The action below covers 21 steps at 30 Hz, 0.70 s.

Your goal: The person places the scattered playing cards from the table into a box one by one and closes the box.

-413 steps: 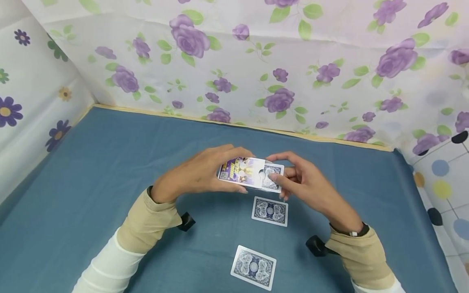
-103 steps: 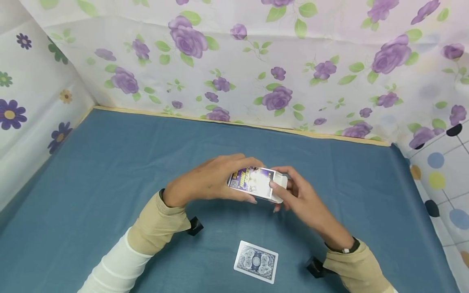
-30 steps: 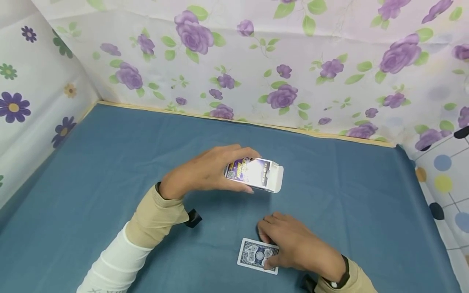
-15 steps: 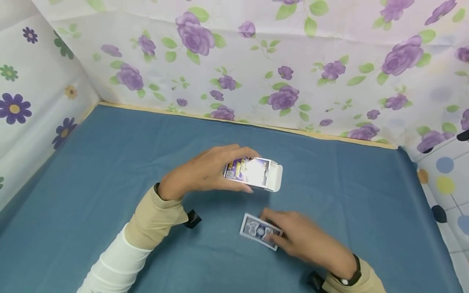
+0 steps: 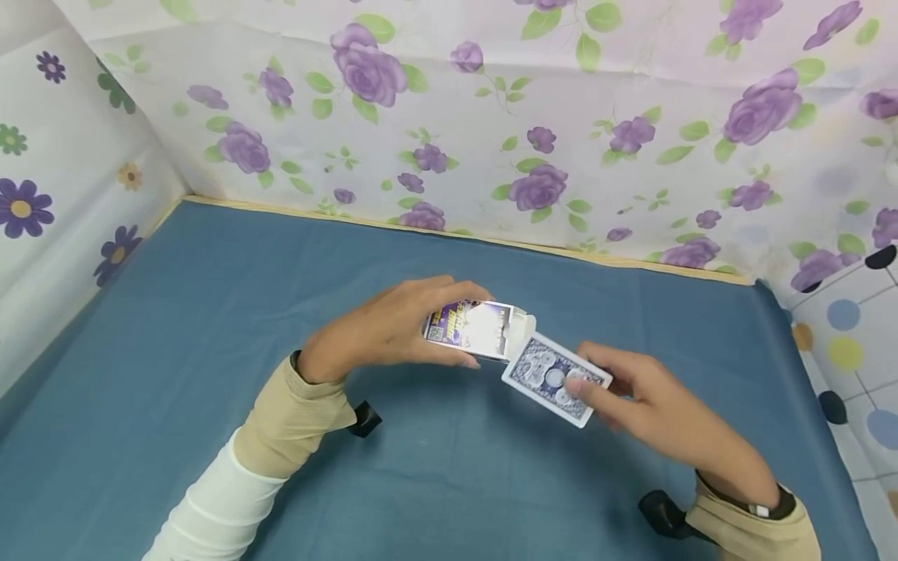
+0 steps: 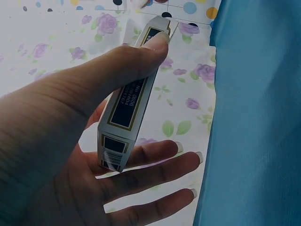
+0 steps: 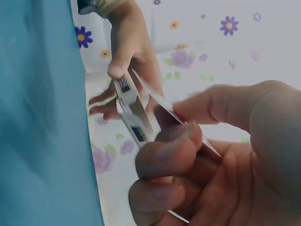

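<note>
My left hand (image 5: 396,323) grips a card box (image 5: 471,327) by its long edges, thumb on the near side. The box is white with a purple and yellow printed face. Its open end, with a white flap (image 5: 521,330), faces right. In the left wrist view the box's narrow side (image 6: 129,99) with dark panels shows under the thumb. My right hand (image 5: 648,397) pinches a playing card (image 5: 550,375), blue patterned back up, thumb on top and fingers beneath. The card tilts, its upper left corner close to the box's open end. In the right wrist view the card (image 7: 162,101) appears edge-on.
A blue cloth (image 5: 435,483) covers the table under both hands. Behind it hangs a white sheet (image 5: 449,117) with purple roses. Black wrist-camera mounts (image 5: 662,514) stick out below each cuff.
Earlier two cards lay on the cloth; one was gone by 3.4 s ago. Since then my right hand has picked up the other and raised it beside the box, which the left hand keeps holding.
</note>
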Tool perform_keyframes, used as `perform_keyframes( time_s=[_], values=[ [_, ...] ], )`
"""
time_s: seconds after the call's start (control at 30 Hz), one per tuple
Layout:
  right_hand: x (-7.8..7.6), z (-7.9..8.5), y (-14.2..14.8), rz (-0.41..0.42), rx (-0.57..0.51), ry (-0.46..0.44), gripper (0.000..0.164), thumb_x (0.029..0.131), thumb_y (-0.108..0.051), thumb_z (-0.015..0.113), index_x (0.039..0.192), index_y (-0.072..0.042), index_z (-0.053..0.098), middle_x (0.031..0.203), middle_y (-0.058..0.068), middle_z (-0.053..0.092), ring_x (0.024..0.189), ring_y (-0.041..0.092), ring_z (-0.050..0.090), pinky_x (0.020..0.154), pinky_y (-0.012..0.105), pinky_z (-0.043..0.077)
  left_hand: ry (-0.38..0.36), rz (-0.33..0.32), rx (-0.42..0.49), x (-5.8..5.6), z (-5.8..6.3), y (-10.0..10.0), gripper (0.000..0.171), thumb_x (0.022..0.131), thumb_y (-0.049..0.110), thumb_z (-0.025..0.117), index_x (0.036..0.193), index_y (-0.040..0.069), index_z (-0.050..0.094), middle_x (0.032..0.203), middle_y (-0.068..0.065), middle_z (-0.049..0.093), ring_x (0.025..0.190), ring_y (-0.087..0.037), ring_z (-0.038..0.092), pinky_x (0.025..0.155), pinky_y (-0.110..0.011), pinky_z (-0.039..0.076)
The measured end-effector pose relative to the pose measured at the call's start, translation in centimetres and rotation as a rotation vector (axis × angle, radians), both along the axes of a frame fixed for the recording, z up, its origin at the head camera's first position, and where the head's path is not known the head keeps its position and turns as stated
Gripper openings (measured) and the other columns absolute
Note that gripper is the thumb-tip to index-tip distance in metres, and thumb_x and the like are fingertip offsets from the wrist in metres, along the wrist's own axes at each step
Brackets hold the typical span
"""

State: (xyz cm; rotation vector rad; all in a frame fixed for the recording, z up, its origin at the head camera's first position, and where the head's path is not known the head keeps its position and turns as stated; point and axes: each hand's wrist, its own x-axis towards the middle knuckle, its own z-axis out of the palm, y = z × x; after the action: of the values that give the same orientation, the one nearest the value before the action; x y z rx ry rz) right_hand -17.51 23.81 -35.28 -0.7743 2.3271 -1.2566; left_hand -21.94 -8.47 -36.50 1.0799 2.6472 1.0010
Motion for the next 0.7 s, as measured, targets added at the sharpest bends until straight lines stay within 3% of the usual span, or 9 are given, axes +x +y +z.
perform_keyframes(
  time_s=[0.2,0.33,0.7],
  values=[
    [-0.6,-0.4,0.6,-0.132,-0.028,0.017,0.012,0.101,-0.021,0.055,0.104,-0.011,0.061,0.084,0.006,0.065,0.055,0.019,0.056,0.048,0.033,0.048,0.013,-0.010,0.006,-0.1,-0.2,0.2,0.064,0.080,0.051,0.075,0.137,0.030,0.054,0.099,0.010,0.053,0.078,-0.008,0.050,0.064,-0.027,0.046],
    [-0.8,-0.7,0.3,-0.166,-0.067,-0.030,0.019,0.102,-0.023,0.054,0.109,-0.007,0.060,0.084,0.010,0.066,0.053,0.023,0.061,0.049,0.036,0.051,0.024,-0.017,-0.005,0.0,-0.1,0.4,0.064,0.080,0.053,0.074,0.137,0.032,0.054,0.100,0.013,0.053,0.079,-0.006,0.050,0.065,-0.026,0.046],
    [-1.0,-1.4,-0.5,0.003,-0.186,-0.229,0.025,0.104,-0.020,0.048,0.114,0.001,0.054,0.076,0.015,0.069,0.063,0.032,0.070,0.053,0.044,0.054,0.013,-0.035,-0.003,0.4,0.0,0.7,0.066,0.080,0.052,0.075,0.139,0.032,0.053,0.101,0.010,0.052,0.076,-0.008,0.049,0.063,-0.027,0.045]
  ],
)
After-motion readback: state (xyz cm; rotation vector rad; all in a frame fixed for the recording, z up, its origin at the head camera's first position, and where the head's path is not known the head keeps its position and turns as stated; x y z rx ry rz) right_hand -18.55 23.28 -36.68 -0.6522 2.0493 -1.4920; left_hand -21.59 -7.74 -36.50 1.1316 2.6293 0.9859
